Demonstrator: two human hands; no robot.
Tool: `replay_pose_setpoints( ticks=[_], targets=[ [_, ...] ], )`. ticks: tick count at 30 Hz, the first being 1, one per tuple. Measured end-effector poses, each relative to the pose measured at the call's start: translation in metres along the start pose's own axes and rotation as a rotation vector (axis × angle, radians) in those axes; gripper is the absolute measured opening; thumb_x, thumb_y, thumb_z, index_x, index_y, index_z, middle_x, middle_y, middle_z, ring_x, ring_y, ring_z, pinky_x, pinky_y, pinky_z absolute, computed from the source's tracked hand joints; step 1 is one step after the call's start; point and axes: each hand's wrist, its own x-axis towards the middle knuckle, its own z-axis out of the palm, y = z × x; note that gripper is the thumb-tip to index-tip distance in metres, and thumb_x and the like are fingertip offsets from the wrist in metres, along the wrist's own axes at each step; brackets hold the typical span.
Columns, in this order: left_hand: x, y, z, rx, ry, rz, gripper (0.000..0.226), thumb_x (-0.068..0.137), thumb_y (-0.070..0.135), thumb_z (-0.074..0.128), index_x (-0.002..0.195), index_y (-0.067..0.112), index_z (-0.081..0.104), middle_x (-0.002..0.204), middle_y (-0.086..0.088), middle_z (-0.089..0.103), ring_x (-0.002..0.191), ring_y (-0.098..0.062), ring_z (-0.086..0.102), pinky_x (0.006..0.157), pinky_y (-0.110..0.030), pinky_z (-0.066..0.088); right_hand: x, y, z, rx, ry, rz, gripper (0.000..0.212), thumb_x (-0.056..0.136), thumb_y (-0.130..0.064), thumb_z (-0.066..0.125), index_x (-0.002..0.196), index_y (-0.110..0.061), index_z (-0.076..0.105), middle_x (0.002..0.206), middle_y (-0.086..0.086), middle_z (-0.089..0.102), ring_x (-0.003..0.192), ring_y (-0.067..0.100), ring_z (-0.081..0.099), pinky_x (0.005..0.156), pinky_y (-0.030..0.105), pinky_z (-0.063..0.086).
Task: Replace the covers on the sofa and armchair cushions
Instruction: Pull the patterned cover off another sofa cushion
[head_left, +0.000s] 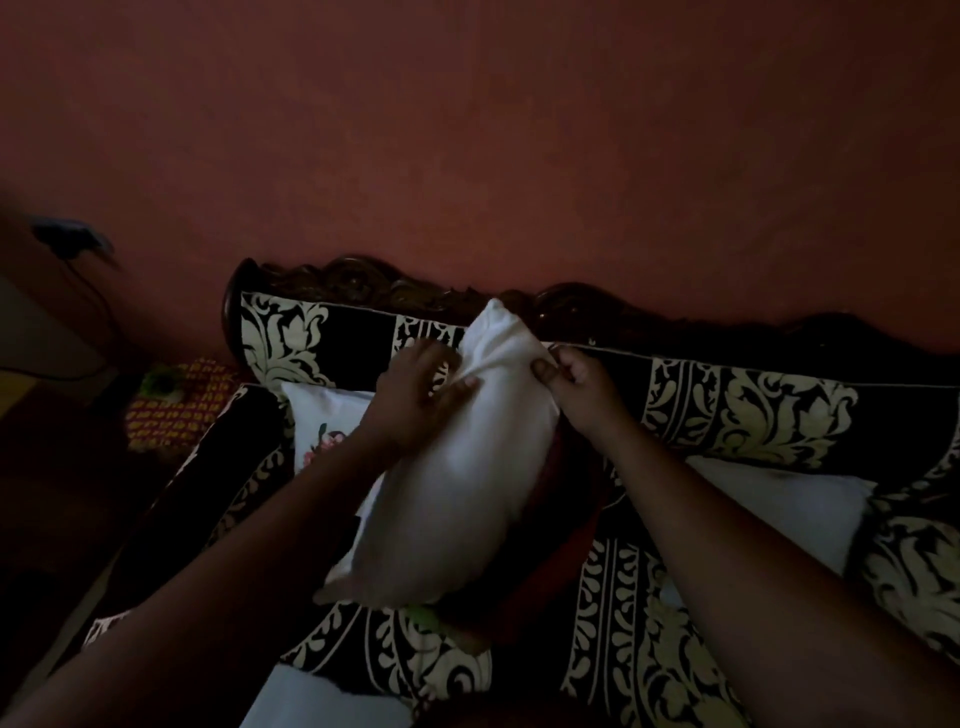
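Observation:
A plain white cushion (457, 467) stands tilted on end in the middle of the sofa (753, 415), its top corner near the carved backrest. My left hand (415, 400) lies on the cushion's upper left side, fingers spread and pressing into the fabric. My right hand (576, 379) pinches the fabric at the cushion's upper right edge between thumb and curled fingers. A dark red cloth (561, 499) shows beneath the cushion on its right side. The room is dim.
A white cushion with a floral print (324, 421) leans in the sofa's left corner. Another white cushion (779, 504) lies at the right, and white fabric (322, 696) lies at the front. The red wall stands behind; a patterned red-yellow object (176, 405) sits left.

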Motion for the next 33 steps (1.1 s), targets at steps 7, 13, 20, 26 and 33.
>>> replay_pose_setpoints(
  ticks=[7, 13, 20, 26, 33],
  targets=[
    [-0.004, 0.032, 0.023, 0.084, 0.188, -0.225, 0.074, 0.079, 0.076, 0.059, 0.130, 0.023, 0.051, 0.117, 0.001, 0.065, 0.109, -0.021, 0.063, 0.089, -0.038, 0.052, -0.009, -0.016, 0.032, -0.213, 0.006, -0.207, 0.033, 0.092, -0.050, 0.062, 0.078, -0.020, 0.057, 0.068, -0.007, 0.055, 0.066, 0.007, 0.053, 0.062, 0.037, 0.045],
    [0.000, 0.061, 0.028, 0.126, 0.352, -0.211, 0.030, 0.098, 0.045, 0.059, 0.103, 0.016, 0.065, 0.089, -0.005, 0.070, 0.085, -0.027, 0.067, 0.068, -0.028, 0.036, -0.023, -0.019, 0.033, -0.250, 0.134, -0.342, 0.011, 0.096, -0.029, 0.067, 0.092, -0.020, 0.063, 0.085, -0.005, 0.062, 0.079, 0.014, 0.060, 0.067, 0.031, 0.046],
    [-0.009, 0.035, 0.023, -0.046, 0.419, -0.183, 0.055, 0.099, 0.059, 0.031, 0.100, 0.020, 0.069, 0.086, 0.001, 0.072, 0.082, -0.018, 0.068, 0.071, -0.043, 0.055, -0.028, 0.021, -0.014, -0.374, 0.088, -0.105, 0.045, 0.095, -0.044, 0.065, 0.134, -0.022, 0.059, 0.129, -0.004, 0.053, 0.124, 0.019, 0.051, 0.107, 0.039, 0.044],
    [-0.003, 0.040, 0.014, -0.082, 0.448, -0.158, 0.059, 0.103, 0.061, 0.030, 0.097, 0.019, 0.071, 0.084, 0.002, 0.072, 0.083, -0.014, 0.068, 0.073, -0.042, 0.056, -0.023, 0.025, -0.020, -0.152, 0.167, 0.010, 0.069, 0.092, -0.076, 0.040, 0.124, -0.021, 0.066, 0.121, -0.004, 0.067, 0.113, 0.014, 0.062, 0.103, 0.040, 0.049],
    [0.000, 0.039, 0.009, -0.033, 0.391, -0.137, 0.036, 0.106, 0.042, 0.044, 0.102, 0.019, 0.072, 0.088, 0.000, 0.073, 0.085, -0.014, 0.068, 0.074, -0.040, 0.055, -0.022, 0.036, -0.019, -0.600, 0.143, -0.118, 0.029, 0.101, -0.032, 0.047, 0.119, -0.021, 0.068, 0.112, 0.003, 0.063, 0.107, 0.024, 0.059, 0.090, 0.042, 0.051]
  ],
)
